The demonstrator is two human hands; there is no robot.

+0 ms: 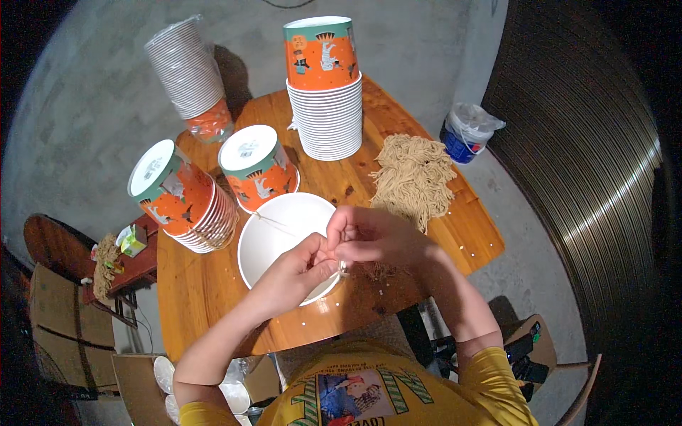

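A white paper bucket (259, 248) stands before me on the wooden table, its open mouth facing up. A thin beige cord (273, 223) sits at its far-left rim and runs inside toward my hands. Over the bucket's right rim, my left hand (302, 268) and my right hand (369, 240) meet with fingertips pinched together. A short bit of pale cord shows just below them; the exact grip is hidden by the fingers. To the right of the bucket lies a heap of beige cords (414, 177).
Behind the bucket stand an upturned orange bucket (259, 181), a stack with cords draped on it (186, 202), and a tall stack (325, 113). A plastic-wrapped stack (186, 71) is farther back. A blue-white pail (465, 135) stands on the floor right. White scraps dot the table (462, 241).
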